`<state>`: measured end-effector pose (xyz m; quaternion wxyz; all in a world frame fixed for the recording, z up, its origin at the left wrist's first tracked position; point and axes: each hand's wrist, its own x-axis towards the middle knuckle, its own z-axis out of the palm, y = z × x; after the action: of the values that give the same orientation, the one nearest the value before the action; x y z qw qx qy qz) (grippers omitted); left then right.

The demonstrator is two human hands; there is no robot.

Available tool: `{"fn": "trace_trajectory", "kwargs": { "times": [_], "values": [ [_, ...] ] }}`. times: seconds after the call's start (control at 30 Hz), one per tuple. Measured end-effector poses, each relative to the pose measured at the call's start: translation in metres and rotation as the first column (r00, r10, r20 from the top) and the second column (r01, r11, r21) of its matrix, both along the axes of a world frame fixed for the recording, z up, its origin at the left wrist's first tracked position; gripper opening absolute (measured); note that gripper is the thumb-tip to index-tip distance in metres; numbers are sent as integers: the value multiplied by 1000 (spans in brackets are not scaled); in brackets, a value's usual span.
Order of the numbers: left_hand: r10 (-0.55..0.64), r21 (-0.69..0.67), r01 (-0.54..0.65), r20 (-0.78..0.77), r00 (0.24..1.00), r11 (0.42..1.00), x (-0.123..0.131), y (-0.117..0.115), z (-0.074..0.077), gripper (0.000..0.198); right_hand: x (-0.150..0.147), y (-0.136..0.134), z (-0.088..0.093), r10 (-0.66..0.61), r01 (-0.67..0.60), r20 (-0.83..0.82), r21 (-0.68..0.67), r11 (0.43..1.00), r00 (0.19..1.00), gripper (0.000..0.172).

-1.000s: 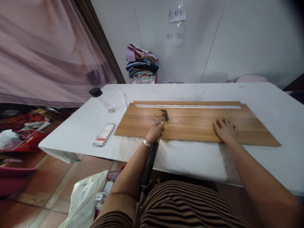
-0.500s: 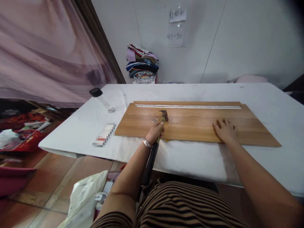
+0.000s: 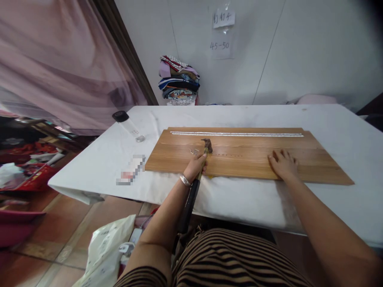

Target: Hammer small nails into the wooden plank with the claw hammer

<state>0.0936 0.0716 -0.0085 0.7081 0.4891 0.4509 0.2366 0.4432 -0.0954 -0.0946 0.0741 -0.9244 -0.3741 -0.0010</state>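
The board (image 3: 245, 163) lay near the front edge of the table (image 3: 239, 115), with free cloth behind it and at both sides. A paper (image 3: 220, 46) on the wall read "45-50". The left hand (image 3: 196, 165) gripped the hammer (image 3: 191, 195) just under its head, which was over the board beside loose nails (image 3: 194, 151). The hammer had a dark handle and a brown head. The right hand (image 3: 283, 162) lay flat and open on the board.

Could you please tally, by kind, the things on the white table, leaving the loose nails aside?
wooden board: 1
hammer, gripped in the left hand: 1
clear bottle, lying on its side: 1
white strip on the board: 1
blurred packet: 1
Total: 5
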Motion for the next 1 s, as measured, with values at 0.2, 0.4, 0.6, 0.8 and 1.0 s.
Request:
{"fn": "trace_trajectory", "kwargs": {
  "times": [0.2,0.4,0.6,0.8,1.0],
  "values": [
    [-5,-2,5,24,1000,1000,-1,0,0,32,1,0,-1,2,-1,-16,11,1000,1000,67],
    [3,-14,-3,11,1000,1000,0,0,0,32,4,0,-5,3,-2,-18,40,999,1000,65],
    [2,-10,-2,33,999,1000,-1,0,-1,33,2,0,-2,-3,4,-24,24,1000,1000,68],
    [16,-4,-16,17,1000,1000,0,-1,-1,30,2,0,-1,13,-13,1,15,1000,1000,68],
    [17,-11,-17,23,1000,1000,0,-1,-2,29,1,0,0,6,-5,4,-6,1000,1000,67]
  ]
}}
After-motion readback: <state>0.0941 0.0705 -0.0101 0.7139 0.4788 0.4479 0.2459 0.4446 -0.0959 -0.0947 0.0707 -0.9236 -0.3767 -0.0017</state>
